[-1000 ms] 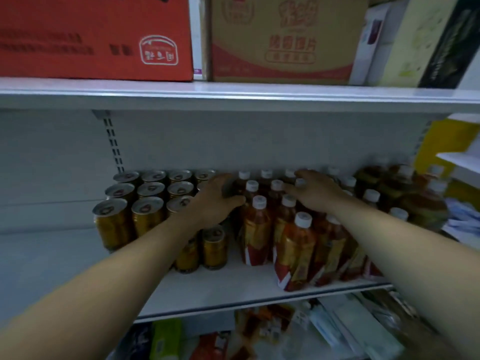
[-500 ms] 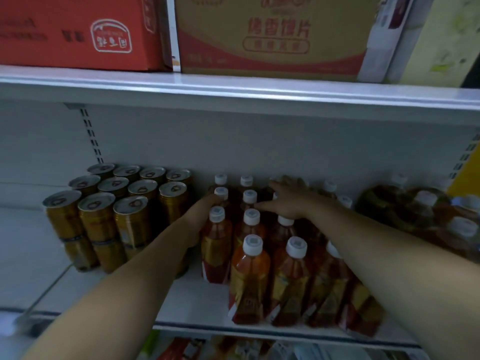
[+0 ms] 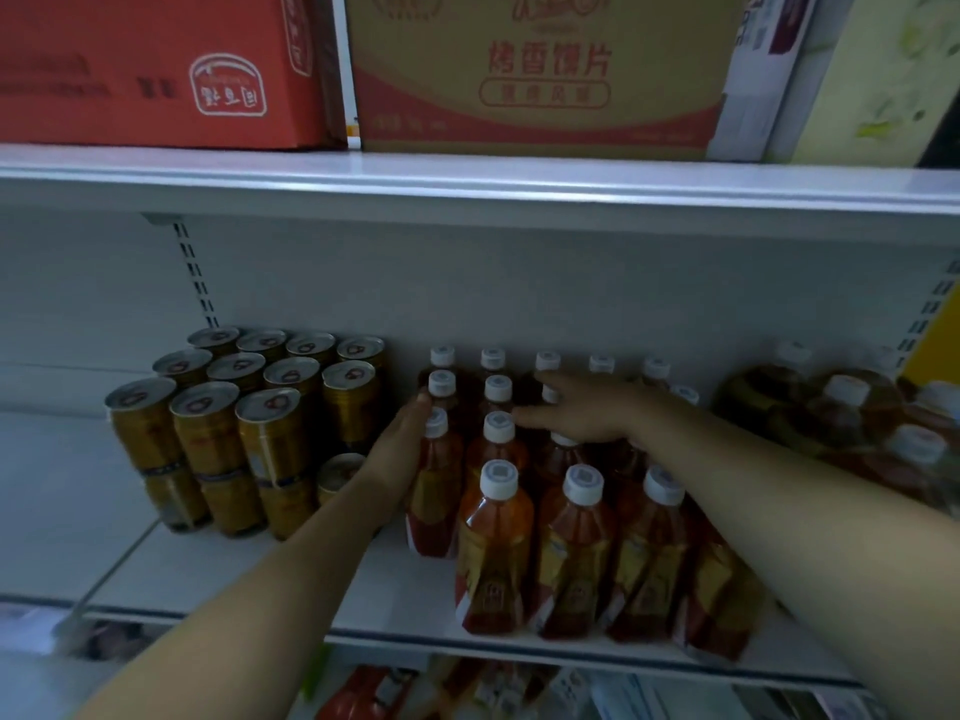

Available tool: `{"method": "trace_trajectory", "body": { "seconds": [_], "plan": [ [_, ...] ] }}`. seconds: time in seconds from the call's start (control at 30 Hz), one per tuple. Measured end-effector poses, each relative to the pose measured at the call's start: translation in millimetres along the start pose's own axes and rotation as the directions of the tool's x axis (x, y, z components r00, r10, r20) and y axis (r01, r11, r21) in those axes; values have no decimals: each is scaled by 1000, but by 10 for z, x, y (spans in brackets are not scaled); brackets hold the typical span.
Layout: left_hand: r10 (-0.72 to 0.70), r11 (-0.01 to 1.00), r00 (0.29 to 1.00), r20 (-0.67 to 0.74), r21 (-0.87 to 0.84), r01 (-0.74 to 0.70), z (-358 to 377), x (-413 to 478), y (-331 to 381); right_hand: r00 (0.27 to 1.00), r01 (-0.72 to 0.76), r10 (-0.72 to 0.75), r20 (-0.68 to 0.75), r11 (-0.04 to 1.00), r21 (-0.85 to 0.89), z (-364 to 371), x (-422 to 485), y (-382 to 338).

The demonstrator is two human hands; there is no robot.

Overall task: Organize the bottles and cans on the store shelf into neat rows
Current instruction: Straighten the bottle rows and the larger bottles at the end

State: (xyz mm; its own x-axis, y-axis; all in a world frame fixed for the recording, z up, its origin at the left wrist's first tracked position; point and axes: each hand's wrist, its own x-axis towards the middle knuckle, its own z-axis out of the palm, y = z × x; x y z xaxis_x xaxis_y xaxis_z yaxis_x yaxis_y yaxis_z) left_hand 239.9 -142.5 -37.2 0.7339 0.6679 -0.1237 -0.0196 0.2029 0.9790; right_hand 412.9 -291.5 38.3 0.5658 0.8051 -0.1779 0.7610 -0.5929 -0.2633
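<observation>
While both arms reach into the shelf (image 3: pixel 363 589), the left hand (image 3: pixel 397 449) lies flat, fingers together, against the left side of the bottles (image 3: pixel 571 511), palm pressed on the leftmost bottle (image 3: pixel 435 491) in the second row from the front. Right hand (image 3: pixel 576 410) rests palm-down over the caps in the middle of the block, fingers spread, not clamped on any one bottle. Bottles are red-orange with white caps and yellow labels, standing upright in rough rows from shelf edge to back wall; front row of three or four sits close to the lip. Cans (image 3: pixel 249 407), gold, stand just left of the bottles, stacked two high in a tight block; one lower can (image 3: pixel 340 472) shows just beside the left wrist. Bigger bottles (image 3: pixel 841 413) stand at far right, blurred. Upper shelf holds a red box (image 3: pixel 156 70) and a tan box (image 3: pixel 540 70) side by side. Goods on the shelf below are too blurred to tell.
</observation>
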Motion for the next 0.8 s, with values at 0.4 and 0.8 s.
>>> {"method": "trace_trajectory", "body": {
  "seconds": [0.4, 0.8],
  "plan": [
    [530, 379, 788, 314, 743, -551, 49, -707, -253, 987, 66, -72, -144, 997, -45, 24, -694, 146],
    [335, 199, 865, 374, 869, -452, 91, -647, -290, 977, 23, -73, -199, 970, -241, 408, -1002, 250]
  ]
}}
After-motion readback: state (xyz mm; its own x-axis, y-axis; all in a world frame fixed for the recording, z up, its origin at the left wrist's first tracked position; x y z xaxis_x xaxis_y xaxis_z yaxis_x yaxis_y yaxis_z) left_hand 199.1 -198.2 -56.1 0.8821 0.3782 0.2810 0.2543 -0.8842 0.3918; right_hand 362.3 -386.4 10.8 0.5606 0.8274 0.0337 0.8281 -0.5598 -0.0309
